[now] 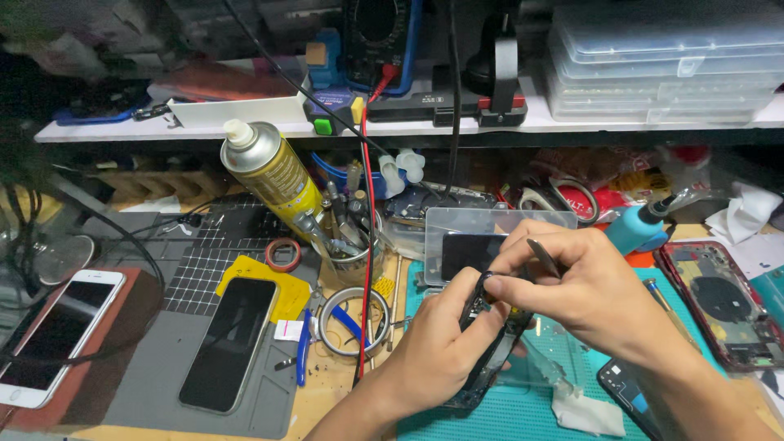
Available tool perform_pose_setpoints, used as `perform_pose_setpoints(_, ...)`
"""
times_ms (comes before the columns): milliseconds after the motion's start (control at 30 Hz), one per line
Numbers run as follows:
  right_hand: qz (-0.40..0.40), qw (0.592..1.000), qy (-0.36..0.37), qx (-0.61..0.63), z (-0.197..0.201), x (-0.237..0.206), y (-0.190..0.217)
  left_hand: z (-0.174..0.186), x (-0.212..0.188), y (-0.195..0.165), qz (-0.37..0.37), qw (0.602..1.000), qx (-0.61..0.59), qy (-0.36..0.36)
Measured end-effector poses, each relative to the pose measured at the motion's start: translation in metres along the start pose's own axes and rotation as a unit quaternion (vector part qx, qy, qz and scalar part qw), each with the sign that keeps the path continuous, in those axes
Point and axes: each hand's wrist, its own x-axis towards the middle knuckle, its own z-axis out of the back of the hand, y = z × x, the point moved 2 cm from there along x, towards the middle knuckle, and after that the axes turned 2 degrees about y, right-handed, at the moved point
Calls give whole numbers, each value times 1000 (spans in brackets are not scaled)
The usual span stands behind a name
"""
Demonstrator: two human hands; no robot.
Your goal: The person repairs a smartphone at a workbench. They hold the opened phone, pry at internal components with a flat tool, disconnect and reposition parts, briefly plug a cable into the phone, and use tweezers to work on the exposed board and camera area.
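while a dark phone circuit board is gripped upright in the left hand above the teal mat, metal tweezers are pinched by the right hand. a part at the board's top edge appears to be worked; a fine, steady touch is judged necessary next.

cluttered wooden workbench beneath a white shelf.

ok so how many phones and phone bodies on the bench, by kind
white phone, screen up: 1
dark phone, screen up: 1
opened red phone body: 1
dark phone frame in left hand: 1
total: 4
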Motion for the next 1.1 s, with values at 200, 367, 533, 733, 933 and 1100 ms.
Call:
perform_pose_setpoints(200, -19, 1000, -2, -13, -1, -1, 3, 0, -2, 4, -6, 999, -38, 14)
perform_pose_setpoints(367, -3, 1000, 9, -22, -3, -1, 3, -1, -2, 7, -11, 999, -37, 18)
perform_pose_setpoints(533, 63, 997, 37, -33, -4, -1, 3, -3, -3, 6, -5, 998, -62, 17)
perform_pose_setpoints(733, 78, 995, 28, -51, -7, 0, -2, -2, -3, 4, 12, 998, -66, 15)
perform_pose_setpoints(933, 75, 996, 58, -3, 0, 1, -4, 2, -2, 4, 43, 994, -96, 38)
perform_pose_setpoints(1100, 7, 1000, 28, 6, 0, 2, -9, 2, -2, 3, 28, 997, -71, 33)
